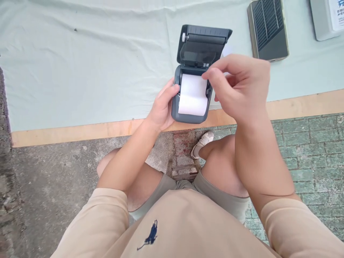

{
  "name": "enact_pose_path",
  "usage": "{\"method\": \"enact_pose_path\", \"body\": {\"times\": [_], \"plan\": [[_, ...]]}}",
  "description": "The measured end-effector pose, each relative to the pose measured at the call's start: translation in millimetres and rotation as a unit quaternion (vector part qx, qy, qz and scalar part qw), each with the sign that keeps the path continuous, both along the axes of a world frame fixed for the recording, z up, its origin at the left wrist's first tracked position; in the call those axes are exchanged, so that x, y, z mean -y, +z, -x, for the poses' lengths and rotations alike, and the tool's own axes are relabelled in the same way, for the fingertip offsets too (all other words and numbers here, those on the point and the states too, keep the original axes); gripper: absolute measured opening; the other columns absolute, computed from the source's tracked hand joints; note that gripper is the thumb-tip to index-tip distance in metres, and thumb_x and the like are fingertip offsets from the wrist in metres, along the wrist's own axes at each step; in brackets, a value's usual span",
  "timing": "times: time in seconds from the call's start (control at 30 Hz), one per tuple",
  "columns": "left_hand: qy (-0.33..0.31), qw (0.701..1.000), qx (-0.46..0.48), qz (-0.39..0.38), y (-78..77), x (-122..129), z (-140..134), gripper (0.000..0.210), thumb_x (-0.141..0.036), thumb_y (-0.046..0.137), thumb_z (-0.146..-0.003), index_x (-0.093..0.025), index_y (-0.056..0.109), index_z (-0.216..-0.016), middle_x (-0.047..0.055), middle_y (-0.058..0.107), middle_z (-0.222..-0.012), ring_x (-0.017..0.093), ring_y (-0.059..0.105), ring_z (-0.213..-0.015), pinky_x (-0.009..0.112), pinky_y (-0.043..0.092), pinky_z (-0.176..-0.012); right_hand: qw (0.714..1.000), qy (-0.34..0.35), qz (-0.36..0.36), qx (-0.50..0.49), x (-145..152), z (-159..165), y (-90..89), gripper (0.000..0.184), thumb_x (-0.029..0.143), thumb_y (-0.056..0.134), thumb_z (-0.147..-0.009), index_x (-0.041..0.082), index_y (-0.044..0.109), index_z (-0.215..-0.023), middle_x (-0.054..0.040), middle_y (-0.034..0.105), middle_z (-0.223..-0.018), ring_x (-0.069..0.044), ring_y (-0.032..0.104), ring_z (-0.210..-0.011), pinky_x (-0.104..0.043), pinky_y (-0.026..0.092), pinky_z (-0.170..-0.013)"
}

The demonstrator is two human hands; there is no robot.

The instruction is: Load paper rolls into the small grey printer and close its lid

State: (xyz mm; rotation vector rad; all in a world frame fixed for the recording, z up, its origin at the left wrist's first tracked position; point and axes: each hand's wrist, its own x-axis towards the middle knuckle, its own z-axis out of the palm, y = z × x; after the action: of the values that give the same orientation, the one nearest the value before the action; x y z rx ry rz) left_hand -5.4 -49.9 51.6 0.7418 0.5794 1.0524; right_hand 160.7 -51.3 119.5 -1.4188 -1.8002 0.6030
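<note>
A dark grey portable label printer [189, 118] rests in my left hand [163, 104], held just above the table's front edge. My left thumb lies over its left rim, with the other fingers mostly hidden behind. Its lid [201, 44] is swung up, showing the black roller inside. White paper from a roll [193, 96] fills the compartment, the flat part reaching up towards the hinge. Above the printer's right side, my right hand [239, 84] pinches thumb and forefinger at the paper's upper right corner. The remaining right fingers are curled and partly hidden.
A pale green cloth [94, 71] covers the table, with a wooden edge [75, 133] along the front. At the back right lie a phone-like dark slab [268, 30] and a light grey box [322, 21]. A wooden stool [184, 168] shows between my legs.
</note>
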Motion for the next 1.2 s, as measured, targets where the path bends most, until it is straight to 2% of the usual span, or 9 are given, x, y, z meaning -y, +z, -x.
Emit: {"method": "enact_pose_path", "body": {"times": [0.13,0.27,0.47,0.57,0.63,0.77,0.9,1.1,1.2], "plan": [[-0.015,0.999,-0.025,-0.029,0.9,2.8,-0.2,0.033,-0.040,0.057,-0.089,-0.020,0.057,-0.115,0.005,0.065,-0.116,0.029,0.056,-0.128,0.037,0.056,-0.095,0.960,0.029,0.076,0.267,-6.7,2.3,8.0,0.013,0.027,0.061,-0.079,0.027,0.067,-0.091,-0.0016,0.068,-0.083,-0.019,0.055,-0.065,-0.039,0.044,-0.064],[-0.018,0.997,-0.070,-0.031,3.4,5.2,-1.2,0.045,-0.049,0.065,-0.082,-0.021,0.058,-0.117,0.006,0.063,-0.122,0.032,0.056,-0.126,0.035,0.056,-0.091,0.925,0.057,0.100,0.361,-9.7,7.4,11.6,0.016,0.028,0.066,-0.071,0.027,0.064,-0.087,-0.0051,0.056,-0.067,-0.020,0.049,-0.060,-0.038,0.043,-0.055],[0.032,0.997,-0.061,-0.023,2.6,7.6,-3.5,0.040,-0.047,0.064,-0.082,-0.023,0.057,-0.114,0.004,0.065,-0.113,0.030,0.059,-0.122,0.034,0.056,-0.089,0.952,0.103,0.064,0.281,1.8,-3.4,25.0,0.008,0.022,0.065,-0.073,0.026,0.066,-0.080,-0.0013,0.052,-0.061,-0.012,0.041,-0.053,-0.036,0.041,-0.054],[0.062,0.997,-0.048,-0.019,0.8,6.6,-3.0,0.031,-0.041,0.060,-0.085,-0.023,0.058,-0.111,0.003,0.066,-0.104,0.026,0.062,-0.118,0.034,0.056,-0.090,0.995,0.039,0.024,0.087,15.4,-22.3,24.3,0.027,0.017,0.065,-0.075,0.029,0.069,-0.099,0.0012,0.065,-0.082,-0.007,0.044,-0.054,-0.029,0.041,-0.050],[0.069,0.997,-0.035,-0.008,0.0,5.1,-2.2,0.026,-0.040,0.056,-0.086,-0.023,0.059,-0.106,0.003,0.067,-0.104,0.026,0.063,-0.116,0.036,0.055,-0.092,1.000,-0.017,0.009,0.009,21.2,-35.7,15.4,0.027,0.016,0.066,-0.074,0.027,0.068,-0.099,0.0003,0.068,-0.094,-0.006,0.046,-0.055,-0.025,0.039,-0.044],[0.073,0.997,-0.004,0.004,-0.8,2.3,-1.5,0.028,-0.043,0.050,-0.089,-0.021,0.062,-0.100,0.005,0.069,-0.098,0.026,0.060,-0.122,0.038,0.052,-0.103,0.996,-0.054,0.064,0.032,20.9,-53.6,-11.4,0.022,0.018,0.069,-0.068,0.024,0.064,-0.088,-0.0017,0.067,-0.091,-0.005,0.044,-0.046,-0.025,0.029,-0.038],[0.071,0.997,0.004,0.005,-1.1,0.6,-2.1,0.029,-0.043,0.048,-0.090,-0.020,0.064,-0.099,0.005,0.070,-0.097,0.025,0.057,-0.127,0.037,0.048,-0.110,0.990,-0.026,0.122,0.072,18.2,-61.0,-27.1,0.024,0.022,0.073,-0.066,0.023,0.066,-0.089,-0.0009,0.068,-0.083,-0.008,0.050,-0.047,-0.026,0.036,-0.043],[0.057,0.998,0.018,0.029,-3.7,-2.8,-0.5,0.031,-0.045,0.047,-0.090,-0.021,0.064,-0.101,0.005,0.072,-0.102,0.025,0.058,-0.125,0.036,0.049,-0.109,0.986,-0.160,-0.034,0.000,15.4,-75.9,-30.7,0.022,0.019,0.054,-0.081,0.024,0.061,-0.101,-0.0074,0.066,-0.103,-0.018,0.063,-0.089,-0.029,0.040,-0.051],[0.055,0.998,-0.002,0.018,-4.5,-3.6,0.5,0.032,-0.046,0.047,-0.089,-0.022,0.064,-0.102,0.005,0.072,-0.103,0.025,0.060,-0.123,0.036,0.048,-0.109,0.985,-0.171,-0.030,0.023,4.1,-80.6,-38.8,0.038,0.016,0.063,-0.075,0.027,0.057,-0.111,-0.0057,0.062,-0.118,-0.018,0.061,-0.098,-0.029,0.042,-0.059]]}}
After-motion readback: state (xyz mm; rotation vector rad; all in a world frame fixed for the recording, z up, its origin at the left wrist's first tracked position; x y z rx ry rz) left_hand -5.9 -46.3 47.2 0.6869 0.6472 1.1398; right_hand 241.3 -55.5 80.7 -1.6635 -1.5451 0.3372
